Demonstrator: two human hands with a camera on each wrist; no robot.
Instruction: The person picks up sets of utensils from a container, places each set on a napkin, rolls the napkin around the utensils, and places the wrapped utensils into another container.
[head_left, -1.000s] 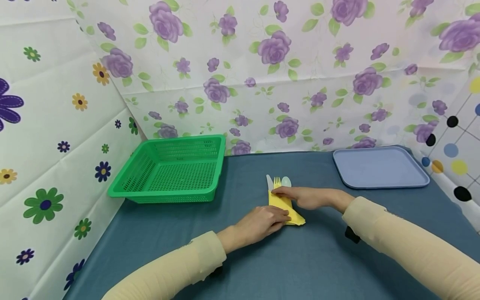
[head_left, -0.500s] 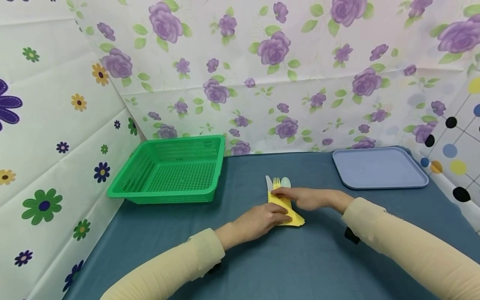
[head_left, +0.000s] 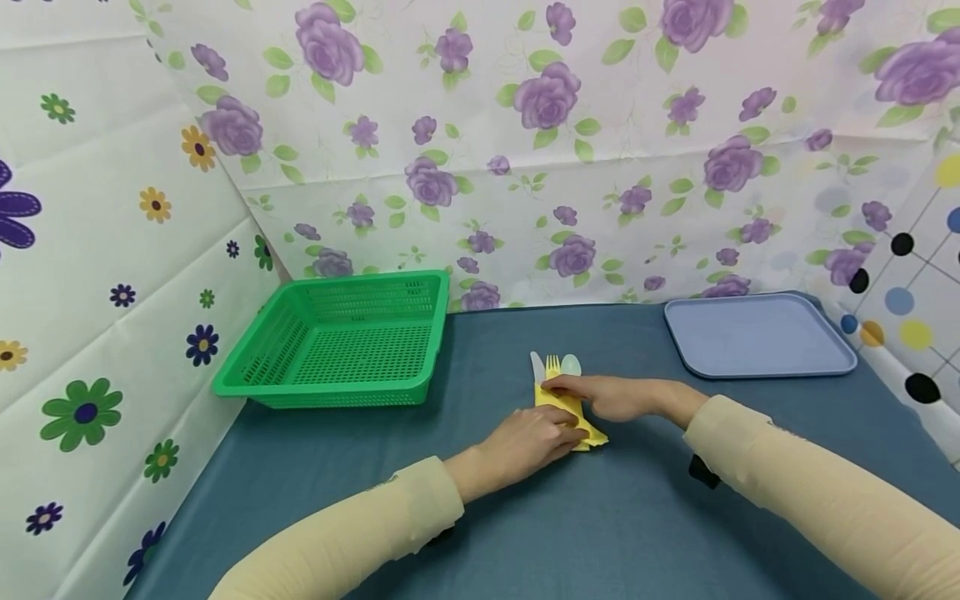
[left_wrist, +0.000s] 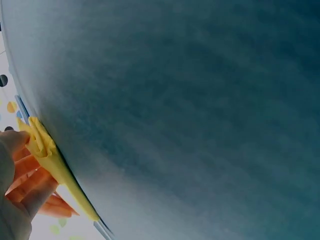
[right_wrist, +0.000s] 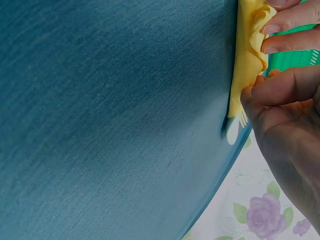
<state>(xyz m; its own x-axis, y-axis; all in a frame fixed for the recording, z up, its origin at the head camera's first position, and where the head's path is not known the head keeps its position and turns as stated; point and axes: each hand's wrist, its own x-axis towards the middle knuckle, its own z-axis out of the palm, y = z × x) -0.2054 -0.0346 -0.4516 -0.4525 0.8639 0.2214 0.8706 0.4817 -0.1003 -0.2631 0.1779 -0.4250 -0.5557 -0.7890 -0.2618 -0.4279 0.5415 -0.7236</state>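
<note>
While the left hand [head_left: 528, 442] pinches the yellow napkin [head_left: 553, 400] on the table [head_left: 517, 525] by its near end, the right hand [head_left: 618, 397] presses its far end, forefinger extended. Judgement: steady pressure there should stop knife [head_left: 537, 367], fork [head_left: 552, 364] and spoon [head_left: 572, 364] beyond from slipping as folds tighten.

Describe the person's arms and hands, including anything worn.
The left sleeve and right sleeve are long and cream, slightly wrinkled, each ending in a wide cuff. A small black item, too unclear to identify, shows beneath each. The left hand and right hand are ungloved.
</note>
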